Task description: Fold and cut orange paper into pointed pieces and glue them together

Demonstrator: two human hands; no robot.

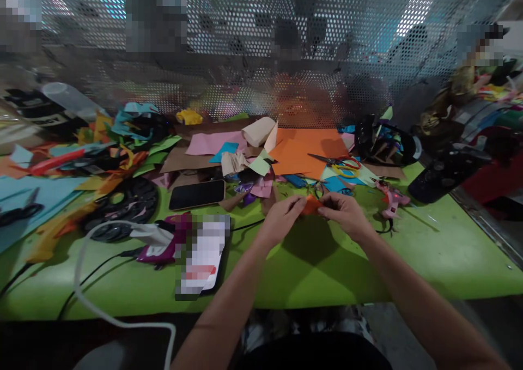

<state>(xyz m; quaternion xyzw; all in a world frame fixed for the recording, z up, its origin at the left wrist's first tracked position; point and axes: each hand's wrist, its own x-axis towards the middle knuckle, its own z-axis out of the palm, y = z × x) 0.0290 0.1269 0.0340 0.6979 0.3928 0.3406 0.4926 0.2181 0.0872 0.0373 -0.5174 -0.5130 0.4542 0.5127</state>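
A small piece of orange paper is held between both hands above the green table. My left hand pinches its left edge with the fingertips. On the opposite side, my right hand is closed on the right edge. Whether the piece is folded I cannot tell. Just beyond the hands lie scissors with yellow and red handles, partly over a large orange sheet. A pink glue gun rests to the right of my right hand.
Left of my arms are a lit phone, a dark phone and a purple power strip with a white cable. A yellow glue gun lies farther left. Paper scraps line the back before a perforated metal screen. A dark bottle lies right.
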